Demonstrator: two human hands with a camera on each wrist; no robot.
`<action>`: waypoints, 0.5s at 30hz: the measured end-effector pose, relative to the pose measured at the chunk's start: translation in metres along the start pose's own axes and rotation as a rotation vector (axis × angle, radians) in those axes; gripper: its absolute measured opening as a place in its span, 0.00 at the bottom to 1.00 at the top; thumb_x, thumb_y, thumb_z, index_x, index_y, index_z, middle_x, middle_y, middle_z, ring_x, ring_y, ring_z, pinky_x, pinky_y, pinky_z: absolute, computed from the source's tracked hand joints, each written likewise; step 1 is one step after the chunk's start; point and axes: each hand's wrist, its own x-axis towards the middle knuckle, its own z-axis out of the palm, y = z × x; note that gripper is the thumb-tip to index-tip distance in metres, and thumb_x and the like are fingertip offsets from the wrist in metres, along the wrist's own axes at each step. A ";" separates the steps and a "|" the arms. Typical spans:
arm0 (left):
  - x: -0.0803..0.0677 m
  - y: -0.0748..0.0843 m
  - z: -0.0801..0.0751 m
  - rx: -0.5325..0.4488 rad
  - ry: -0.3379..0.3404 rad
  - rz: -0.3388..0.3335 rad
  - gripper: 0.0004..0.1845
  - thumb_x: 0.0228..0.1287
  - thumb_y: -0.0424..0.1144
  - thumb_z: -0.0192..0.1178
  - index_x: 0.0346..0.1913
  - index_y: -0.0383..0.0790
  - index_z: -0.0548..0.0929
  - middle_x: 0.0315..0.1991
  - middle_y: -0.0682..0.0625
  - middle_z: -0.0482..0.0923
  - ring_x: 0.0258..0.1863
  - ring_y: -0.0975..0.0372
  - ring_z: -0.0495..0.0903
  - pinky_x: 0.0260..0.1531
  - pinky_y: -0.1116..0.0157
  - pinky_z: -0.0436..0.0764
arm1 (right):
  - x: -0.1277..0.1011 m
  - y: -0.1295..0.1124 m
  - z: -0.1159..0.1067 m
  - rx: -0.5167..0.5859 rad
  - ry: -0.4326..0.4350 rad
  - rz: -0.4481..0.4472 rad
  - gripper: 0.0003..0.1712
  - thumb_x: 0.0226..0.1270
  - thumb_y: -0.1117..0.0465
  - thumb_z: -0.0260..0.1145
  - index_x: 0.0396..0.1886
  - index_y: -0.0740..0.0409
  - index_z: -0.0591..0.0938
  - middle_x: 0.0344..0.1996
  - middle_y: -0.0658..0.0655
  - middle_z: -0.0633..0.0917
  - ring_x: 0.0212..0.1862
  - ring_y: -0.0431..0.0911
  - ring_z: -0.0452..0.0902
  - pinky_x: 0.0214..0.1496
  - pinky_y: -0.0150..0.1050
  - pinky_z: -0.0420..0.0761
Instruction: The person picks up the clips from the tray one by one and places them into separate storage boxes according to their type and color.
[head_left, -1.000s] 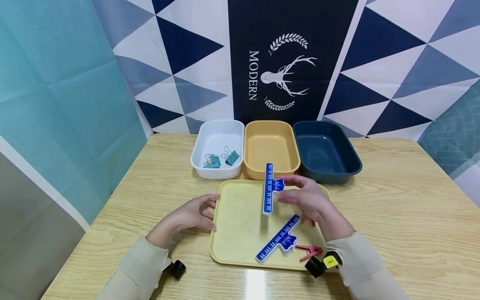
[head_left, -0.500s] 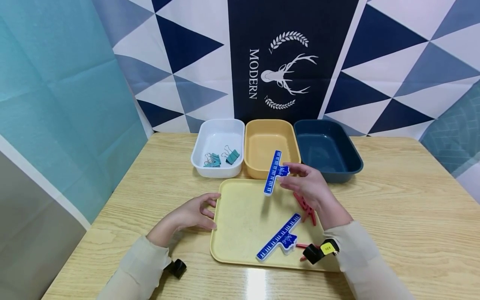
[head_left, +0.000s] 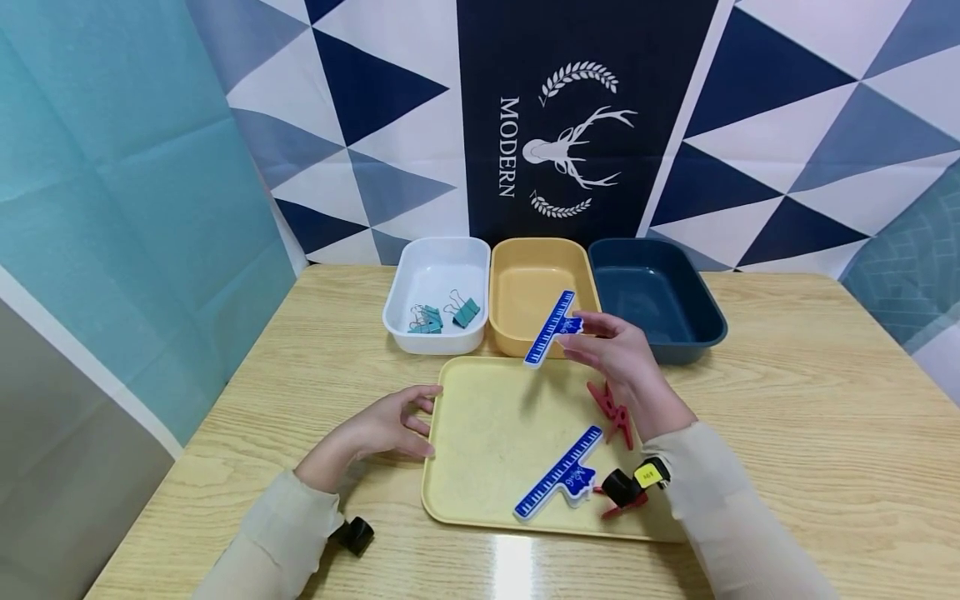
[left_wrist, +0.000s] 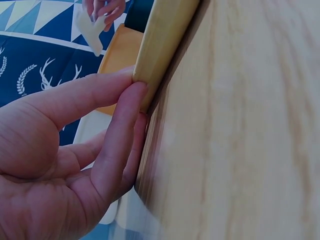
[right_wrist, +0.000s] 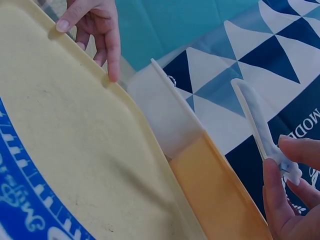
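Note:
My right hand (head_left: pixel 611 346) pinches the tab of a blue-and-white piano-patterned music clip (head_left: pixel 551 329) between thumb and fingers. It hangs at the front of the yellow-orange bin (head_left: pixel 513 339), past the tray's far edge; the right wrist view shows the clip's white back (right_wrist: pixel 255 112). With relaxed fingers, my left hand (head_left: pixel 386 427) touches the left rim of the pale yellow tray (head_left: pixel 480 450); its fingertips (left_wrist: pixel 135 92) lie against that rim. A second music clip (head_left: pixel 558 475) lies on the tray, near red clothespins (head_left: pixel 613 412), partly hidden by the right wrist's camera.
A white bin (head_left: pixel 435 342) with several teal binder clips (head_left: pixel 463 312) stands left of the yellow-orange bin. To its right is a dark blue bin (head_left: pixel 652 292). All three stand side by side behind the tray on the wooden table (head_left: pixel 300 350), before a patterned cloth.
My right hand has carried the music clip up and away from me, from above the tray to the yellow-orange bin, tilting it clockwise. The left hand has stayed at the tray's rim.

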 end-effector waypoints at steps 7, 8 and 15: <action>0.000 0.000 0.000 0.002 0.002 -0.002 0.46 0.44 0.18 0.67 0.69 0.34 0.59 0.53 0.38 0.61 0.41 0.54 0.72 0.36 0.58 0.83 | 0.009 0.000 0.005 -0.005 0.046 -0.009 0.36 0.53 0.61 0.73 0.62 0.55 0.71 0.49 0.56 0.69 0.46 0.47 0.79 0.55 0.41 0.76; 0.000 0.000 0.000 0.002 0.002 -0.001 0.46 0.44 0.18 0.67 0.69 0.34 0.59 0.53 0.38 0.61 0.41 0.54 0.72 0.36 0.58 0.83 | 0.010 0.000 0.005 -0.005 0.046 -0.010 0.35 0.53 0.61 0.73 0.62 0.55 0.71 0.49 0.56 0.69 0.45 0.47 0.79 0.54 0.41 0.76; 0.001 -0.001 0.000 0.003 0.001 0.001 0.46 0.44 0.18 0.67 0.69 0.34 0.59 0.53 0.38 0.60 0.41 0.54 0.72 0.36 0.58 0.83 | 0.016 -0.002 0.008 0.013 0.068 -0.012 0.34 0.53 0.62 0.72 0.61 0.56 0.72 0.47 0.56 0.68 0.44 0.47 0.79 0.50 0.38 0.79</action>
